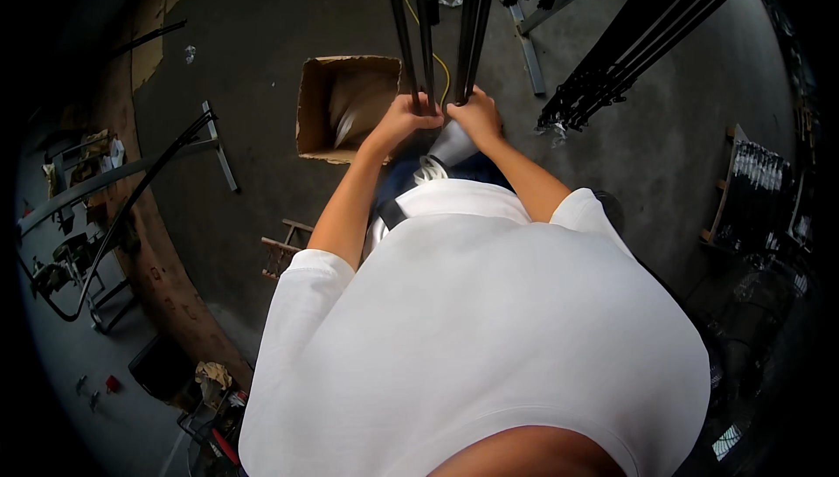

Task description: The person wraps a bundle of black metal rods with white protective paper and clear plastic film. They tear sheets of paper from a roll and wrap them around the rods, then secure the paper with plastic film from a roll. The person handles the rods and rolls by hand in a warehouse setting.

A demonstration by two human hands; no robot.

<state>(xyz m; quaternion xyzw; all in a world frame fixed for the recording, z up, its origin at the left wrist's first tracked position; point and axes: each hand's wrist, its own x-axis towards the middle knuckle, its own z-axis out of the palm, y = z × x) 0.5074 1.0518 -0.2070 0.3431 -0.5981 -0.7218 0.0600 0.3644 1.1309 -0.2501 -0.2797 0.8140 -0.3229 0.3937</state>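
Note:
Both my arms reach forward, with the hands close together in front of my waist. My left hand [412, 117] is closed round the near ends of thin black rods [405, 35], which run away from me. Beside it, my right hand [476, 117] grips a second set of black rods [473, 35], roughly parallel to the first. Where the rods' far ends lie is cut off by the top edge. Just below my hands shows a smooth grey object [452, 144], its kind unclear. A white looped cord [430, 169] hangs at my waist.
An open cardboard box [301, 114] stands on the floor left of my hands. A yellow cable [443, 66] runs behind the rods. To the right hangs a bundle of black rods [625, 53] near a metal stand [530, 62]. A small wooden stool-like frame [281, 254] sits at left.

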